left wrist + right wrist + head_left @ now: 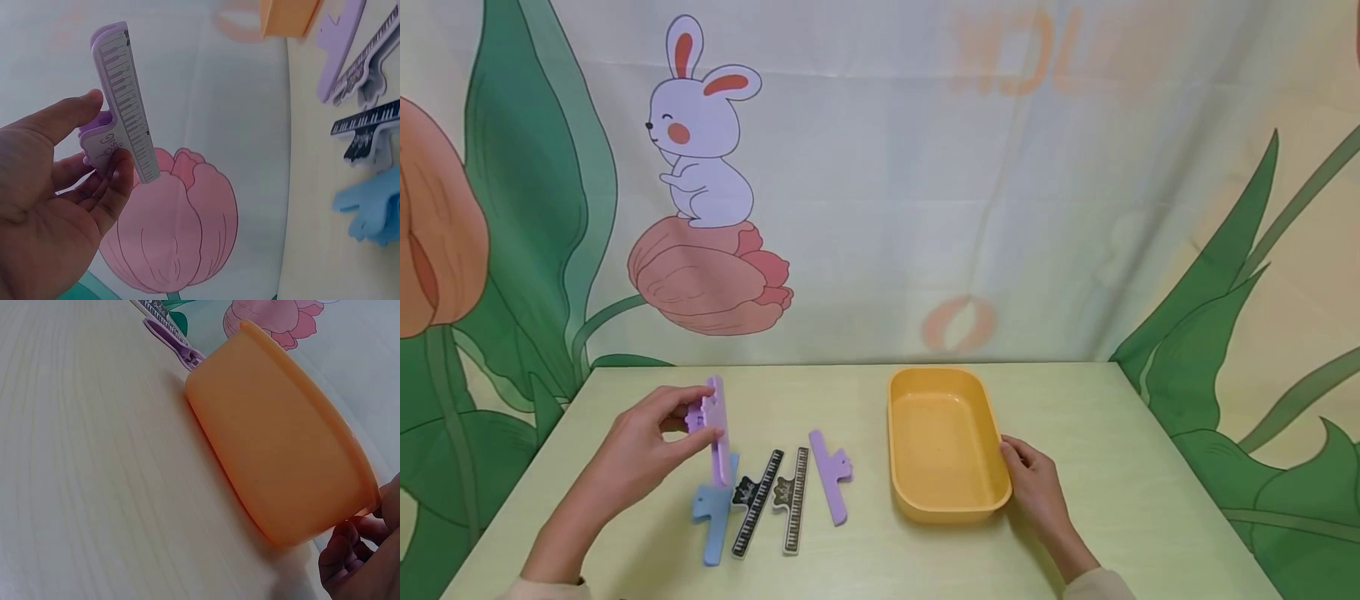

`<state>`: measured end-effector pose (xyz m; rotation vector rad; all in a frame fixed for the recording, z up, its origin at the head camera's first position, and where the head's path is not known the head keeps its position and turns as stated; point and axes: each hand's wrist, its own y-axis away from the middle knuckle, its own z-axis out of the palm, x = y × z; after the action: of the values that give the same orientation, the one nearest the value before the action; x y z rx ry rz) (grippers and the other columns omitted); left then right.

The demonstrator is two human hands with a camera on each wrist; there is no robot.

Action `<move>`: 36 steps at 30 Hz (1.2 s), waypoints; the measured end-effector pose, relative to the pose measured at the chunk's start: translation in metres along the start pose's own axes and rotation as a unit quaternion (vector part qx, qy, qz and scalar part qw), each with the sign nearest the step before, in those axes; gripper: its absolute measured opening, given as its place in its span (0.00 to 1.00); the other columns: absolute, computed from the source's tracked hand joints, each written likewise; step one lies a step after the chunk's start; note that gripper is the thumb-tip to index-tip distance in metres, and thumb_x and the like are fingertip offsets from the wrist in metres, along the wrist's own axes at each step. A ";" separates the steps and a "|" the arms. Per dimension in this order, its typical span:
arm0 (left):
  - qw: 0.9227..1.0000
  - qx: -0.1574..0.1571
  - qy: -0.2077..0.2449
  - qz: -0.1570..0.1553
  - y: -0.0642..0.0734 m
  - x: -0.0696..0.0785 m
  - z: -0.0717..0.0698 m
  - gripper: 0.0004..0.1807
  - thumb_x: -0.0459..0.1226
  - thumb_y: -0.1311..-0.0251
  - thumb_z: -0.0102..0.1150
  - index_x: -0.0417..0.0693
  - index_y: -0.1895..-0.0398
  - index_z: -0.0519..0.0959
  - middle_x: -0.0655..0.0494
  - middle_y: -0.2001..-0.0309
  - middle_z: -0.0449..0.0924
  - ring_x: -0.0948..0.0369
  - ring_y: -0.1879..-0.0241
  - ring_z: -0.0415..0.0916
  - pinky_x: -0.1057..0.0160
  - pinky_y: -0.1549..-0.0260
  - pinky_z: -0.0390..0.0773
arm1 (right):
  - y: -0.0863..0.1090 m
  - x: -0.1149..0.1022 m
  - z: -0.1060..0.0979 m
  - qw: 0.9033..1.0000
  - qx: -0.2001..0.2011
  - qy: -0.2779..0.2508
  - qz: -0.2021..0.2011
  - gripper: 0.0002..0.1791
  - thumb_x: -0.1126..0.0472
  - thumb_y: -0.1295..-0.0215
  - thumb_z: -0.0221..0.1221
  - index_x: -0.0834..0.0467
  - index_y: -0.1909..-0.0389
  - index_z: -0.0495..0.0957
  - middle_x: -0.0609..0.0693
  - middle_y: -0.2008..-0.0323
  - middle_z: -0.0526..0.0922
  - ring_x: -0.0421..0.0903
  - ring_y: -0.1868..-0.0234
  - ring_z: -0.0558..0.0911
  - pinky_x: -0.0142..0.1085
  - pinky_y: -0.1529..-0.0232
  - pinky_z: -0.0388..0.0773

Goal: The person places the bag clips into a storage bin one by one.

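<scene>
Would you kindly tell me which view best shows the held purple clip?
The left wrist view: the held purple clip faces the camera up close, its piano-key print plain. The head view shows it smaller, nearly edge-on; the right wrist view omits it.

cloth-backed setup, cannot tell whether home or studio: pale wood-grain table (1075, 417); printed cloth (865, 167) with folds hanging behind far edge; cartoon rabbit (711, 187) on pink tulip (700, 279) toward far left corner; green leaves (1225, 242) beyond far right corner.
</scene>
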<state>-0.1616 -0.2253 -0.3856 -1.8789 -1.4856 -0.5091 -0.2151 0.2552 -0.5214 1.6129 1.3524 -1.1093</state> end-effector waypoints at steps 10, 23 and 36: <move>1.000 -0.017 0.017 0.018 -0.013 0.017 0.019 0.30 0.39 0.37 0.73 0.35 0.35 0.76 0.49 0.51 0.79 0.54 0.54 0.81 0.71 0.55 0.81 | 0.001 -0.001 0.000 1.000 0.000 -0.007 -0.002 0.21 0.57 0.19 0.54 0.67 0.36 0.78 0.64 0.42 0.82 0.54 0.45 0.82 0.28 0.52 0.80; 0.997 -0.048 0.057 0.029 -0.030 0.033 0.055 0.29 0.37 0.37 0.72 0.35 0.35 0.76 0.49 0.50 0.79 0.57 0.55 0.81 0.59 0.53 0.84 | 0.000 0.003 -0.001 1.000 -0.003 -0.013 -0.011 0.22 0.56 0.19 0.54 0.66 0.36 0.78 0.63 0.42 0.82 0.55 0.45 0.82 0.27 0.54 0.79; 0.994 -0.076 0.071 0.042 -0.047 0.047 0.090 0.28 0.34 0.39 0.73 0.34 0.36 0.77 0.50 0.52 0.79 0.58 0.56 0.80 0.62 0.54 0.84 | 0.001 0.003 -0.002 1.000 -0.003 -0.013 -0.019 0.22 0.56 0.19 0.54 0.66 0.36 0.78 0.63 0.42 0.82 0.55 0.46 0.82 0.29 0.53 0.80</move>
<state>-0.2036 -0.1231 -0.4040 -1.9677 -1.3014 -0.7180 -0.2141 0.2577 -0.5235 1.5702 1.3737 -1.1439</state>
